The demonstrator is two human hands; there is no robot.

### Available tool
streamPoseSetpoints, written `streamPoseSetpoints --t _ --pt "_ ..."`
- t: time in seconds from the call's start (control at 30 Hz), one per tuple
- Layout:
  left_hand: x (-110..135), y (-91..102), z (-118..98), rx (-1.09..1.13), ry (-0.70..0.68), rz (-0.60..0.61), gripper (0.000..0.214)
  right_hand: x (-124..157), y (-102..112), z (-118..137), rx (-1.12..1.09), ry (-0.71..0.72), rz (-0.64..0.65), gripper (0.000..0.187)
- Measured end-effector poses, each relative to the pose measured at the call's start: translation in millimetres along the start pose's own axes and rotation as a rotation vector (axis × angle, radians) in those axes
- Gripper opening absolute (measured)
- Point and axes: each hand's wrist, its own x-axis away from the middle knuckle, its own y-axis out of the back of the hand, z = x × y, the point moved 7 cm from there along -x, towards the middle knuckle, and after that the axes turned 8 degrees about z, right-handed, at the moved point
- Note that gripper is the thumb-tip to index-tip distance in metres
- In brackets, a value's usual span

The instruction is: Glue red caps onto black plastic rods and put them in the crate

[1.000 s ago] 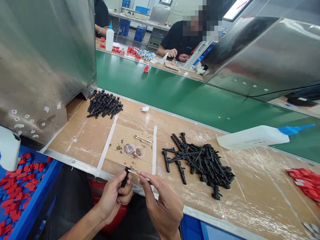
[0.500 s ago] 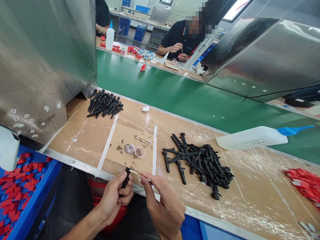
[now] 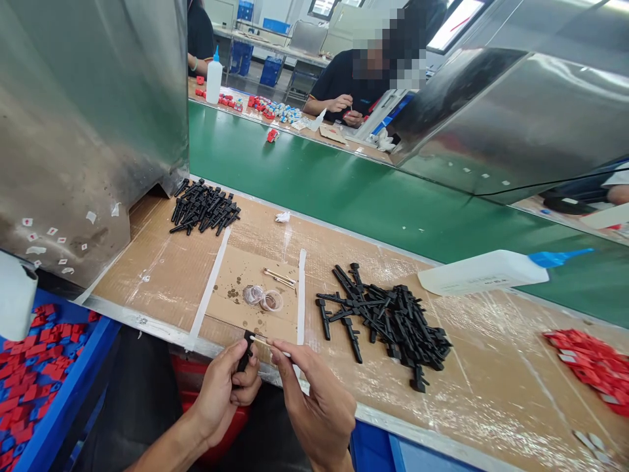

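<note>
My left hand is closed around a small black plastic part, held upright at the bench's front edge. Pinched between thumb and fingers of my right hand is a cotton swab, its tip touching or very near the top of that part. Beyond the hands, a small clear round cup stands beside its lid-like twin on a stained cardboard sheet. More cotton swabs lie behind them. A heap of black plastic parts is to the right, another pile of black parts to the far left.
A white bottle with a blue nozzle lies on its side at the right, near red parts. A green belt runs behind the bench. At left are a metal panel and a blue bin. A co-worker sits opposite.
The camera view has shifted slightly. Both hands keep their grips, with the swab still at the top of the black part. The red piece on the belt appears a little further left.
</note>
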Motion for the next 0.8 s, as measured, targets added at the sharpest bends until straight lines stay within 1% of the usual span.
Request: streamPoseSetpoints --t 0.07,0.13,0.2,0.23,0.3,0.37,0.43,0.5,0.57,0.6,0.63,0.67,0.73,0.77,0.8 --pt "1 0.7 0 0.021 0.004 -0.011 0.031 2 7 -13 -0.033 -0.099 -0.092 0.025" --pt "4 1.1 -1 0.022 0.003 -0.019 0.031 1 14 -32 -0.09 -0.235 -0.203 0.017" --pt "6 0.9 -3 0.022 -0.002 -0.019 0.031 -5 15 -49 -0.148 -0.336 -0.251 0.01" --pt "8 0.3 -3 0.027 -0.002 -0.013 0.032 -10 13 -56 -0.166 -0.364 -0.245 0.009" --pt "12 -1.2 -3 0.043 0.009 0.001 0.032 -22 6 -67 -0.169 -0.39 -0.202 0.014" --pt "16 -2.5 -2 0.054 0.026 0.004 0.032 -32 1 -74 -0.156 -0.405 -0.154 0.019" --pt "20 -4.4 -1 0.074 0.045 0.011 0.032 -36 -1 -79 -0.147 -0.416 -0.124 0.023" --pt "24 -8.8 2 0.121 0.059 0.042 0.031 -31 6 -78 -0.126 -0.432 -0.153 0.03" --pt "30 -15.3 5 0.187 0.071 0.095 0.031 -15 16 -72 -0.114 -0.474 -0.223 0.039" --pt "34 -19.0 7 0.219 0.081 0.127 0.031 -4 18 -69 -0.148 -0.509 -0.242 0.04" --pt "38 -22.9 9 0.246 0.099 0.159 0.031 9 16 -65 -0.225 -0.553 -0.223 0.04" --pt "43 -26.9 12 0.268 0.125 0.196 0.031 23 8 -61 -0.345 -0.602 -0.161 0.04" --pt "54 -35.1 20 0.294 0.203 0.277 0.03 52 -21 -48 -0.665 -0.692 0.07 0.041" --pt "60 -38.0 25 0.299 0.242 0.31 0.03 66 -36 -41 -0.812 -0.728 0.165 0.042" --pt "65 -39.6 30 0.298 0.274 0.333 0.029 79 -48 -34 -0.943 -0.763 0.218 0.043"
